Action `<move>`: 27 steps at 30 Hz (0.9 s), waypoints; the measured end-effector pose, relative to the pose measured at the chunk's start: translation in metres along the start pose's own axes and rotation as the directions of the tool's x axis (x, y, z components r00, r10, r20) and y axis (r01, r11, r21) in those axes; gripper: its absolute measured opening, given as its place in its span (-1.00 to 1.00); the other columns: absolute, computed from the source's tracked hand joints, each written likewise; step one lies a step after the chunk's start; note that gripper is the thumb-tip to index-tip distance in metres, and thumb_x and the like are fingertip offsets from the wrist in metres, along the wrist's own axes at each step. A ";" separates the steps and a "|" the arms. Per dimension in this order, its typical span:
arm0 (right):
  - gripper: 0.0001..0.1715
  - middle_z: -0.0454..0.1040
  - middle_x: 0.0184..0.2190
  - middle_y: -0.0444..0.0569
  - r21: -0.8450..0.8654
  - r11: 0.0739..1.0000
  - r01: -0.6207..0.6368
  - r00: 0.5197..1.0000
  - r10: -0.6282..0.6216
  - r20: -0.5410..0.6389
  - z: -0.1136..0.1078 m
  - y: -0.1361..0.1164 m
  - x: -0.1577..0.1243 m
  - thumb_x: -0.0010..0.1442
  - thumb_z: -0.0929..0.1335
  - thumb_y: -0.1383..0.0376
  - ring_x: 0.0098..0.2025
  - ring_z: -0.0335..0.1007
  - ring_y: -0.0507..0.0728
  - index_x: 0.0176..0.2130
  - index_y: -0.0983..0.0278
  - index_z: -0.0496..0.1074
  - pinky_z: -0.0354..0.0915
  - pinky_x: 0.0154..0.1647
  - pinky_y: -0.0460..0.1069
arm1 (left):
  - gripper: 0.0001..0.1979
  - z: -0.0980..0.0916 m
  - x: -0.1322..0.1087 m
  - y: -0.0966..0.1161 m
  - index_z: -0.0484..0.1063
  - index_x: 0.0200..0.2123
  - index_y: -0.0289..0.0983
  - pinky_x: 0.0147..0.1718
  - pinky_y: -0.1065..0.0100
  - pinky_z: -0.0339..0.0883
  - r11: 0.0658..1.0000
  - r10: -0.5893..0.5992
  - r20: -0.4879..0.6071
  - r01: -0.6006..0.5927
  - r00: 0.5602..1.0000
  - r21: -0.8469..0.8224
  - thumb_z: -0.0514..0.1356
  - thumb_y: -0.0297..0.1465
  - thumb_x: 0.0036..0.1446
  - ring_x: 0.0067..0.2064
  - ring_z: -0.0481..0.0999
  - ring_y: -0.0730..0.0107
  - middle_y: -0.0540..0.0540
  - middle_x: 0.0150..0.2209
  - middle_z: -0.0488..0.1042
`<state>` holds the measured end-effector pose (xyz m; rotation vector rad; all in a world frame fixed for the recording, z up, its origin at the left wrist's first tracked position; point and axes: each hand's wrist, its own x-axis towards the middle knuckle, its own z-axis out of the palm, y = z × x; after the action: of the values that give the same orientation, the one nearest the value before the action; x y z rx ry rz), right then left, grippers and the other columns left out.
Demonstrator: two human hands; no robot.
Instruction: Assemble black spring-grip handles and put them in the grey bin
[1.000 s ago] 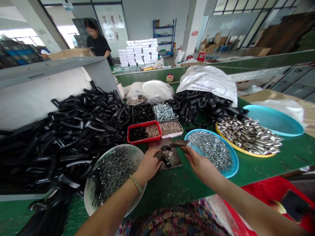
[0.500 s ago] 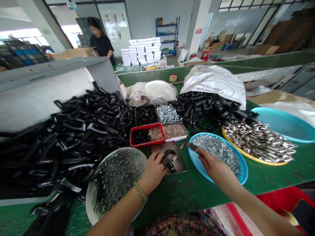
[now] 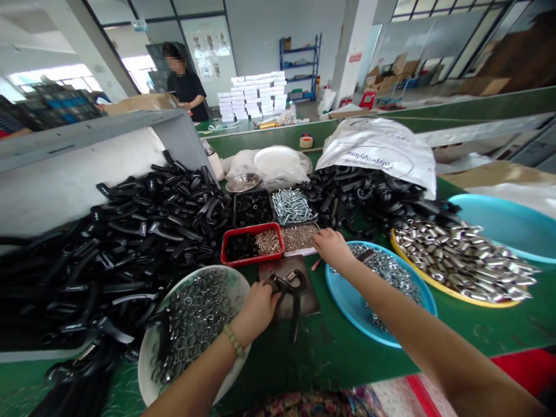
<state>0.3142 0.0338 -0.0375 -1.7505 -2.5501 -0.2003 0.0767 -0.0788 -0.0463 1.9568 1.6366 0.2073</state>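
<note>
My left hand [image 3: 256,307] is closed on a black brake lever [image 3: 290,286], with its curved clamp and long blade showing, over a dark metal plate [image 3: 304,307]. Fingers bent down, my right hand [image 3: 332,249] reaches the right end of a small tray of tiny brass-coloured pins [image 3: 299,236]; whether it pinches one is hidden. By the right wrist, over a blue tray [image 3: 339,301] of small shiny metal parts, shows a flat dark bar [image 3: 366,255]; I cannot tell if it lies there or is tucked in the palm. A pink-handled tool [image 3: 315,264] lies near the fingers.
A round tub [image 3: 145,370] of metal rings stands left, before a heap of black levers [image 3: 143,231]. Behind the plate are a red tray [image 3: 252,260] and a box of bolts [image 3: 291,205]. Metal barrels [image 3: 460,260] fill a yellow tray right. A person [image 3: 186,87] stands beyond.
My right hand has moved up and left from the blue tray to the pin tray; the dark bar no longer sticks out from its fingertips. The brake lever has turned, its blade now pointing towards me.
</note>
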 end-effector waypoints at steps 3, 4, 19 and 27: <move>-0.77 0.47 -0.20 0.16 -0.007 0.999 0.034 0.999 -0.034 0.012 0.008 -0.006 0.036 0.24 0.25 0.31 -0.08 0.30 0.23 -0.24 0.33 0.47 0.16 -0.19 0.04 | -0.73 -0.010 0.017 0.001 0.46 -0.41 -0.29 -0.11 0.22 0.23 0.960 0.111 -0.074 -0.088 0.991 0.267 0.09 -0.24 0.18 -0.13 0.39 0.15 -0.17 -0.27 0.46; -0.78 0.47 -0.20 0.18 -0.005 0.999 0.047 0.999 -0.047 0.013 0.012 -0.005 0.042 0.23 0.24 0.35 -0.09 0.30 0.23 -0.25 0.34 0.47 0.15 -0.20 0.04 | -0.71 -0.016 0.029 0.006 0.47 -0.40 -0.29 -0.11 0.22 0.23 0.946 0.137 -0.106 -0.098 0.985 0.310 0.08 -0.22 0.18 -0.12 0.39 0.15 -0.17 -0.26 0.46; -0.80 0.48 -0.24 0.13 0.210 0.977 -0.024 0.999 0.032 -0.035 0.026 0.012 0.044 0.24 0.23 0.34 -0.12 0.33 0.21 -0.27 0.33 0.43 0.18 -0.16 0.03 | -0.80 -0.016 0.171 0.047 0.48 -0.29 -0.26 -0.09 0.07 0.05 0.911 0.216 -0.214 -0.117 0.953 0.397 0.09 -0.33 0.17 -0.05 0.30 0.10 -0.19 -0.15 0.45; -0.85 0.50 -0.35 -0.09 0.472 0.880 0.050 0.998 -0.031 -0.049 0.014 -0.030 -0.013 0.23 0.24 0.34 -0.32 0.42 0.05 -0.28 0.26 0.41 0.29 -0.29 -0.09 | -0.74 -0.018 0.170 0.045 0.47 -0.32 -0.29 -0.07 0.04 0.05 0.953 0.236 -0.302 -0.159 0.924 0.259 -0.02 -0.40 0.24 -0.07 0.35 0.11 -0.22 -0.21 0.48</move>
<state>0.2912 0.0128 -0.0557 -1.4851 -2.3380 0.3582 0.1465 0.0830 -0.0489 2.3731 1.7278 0.4655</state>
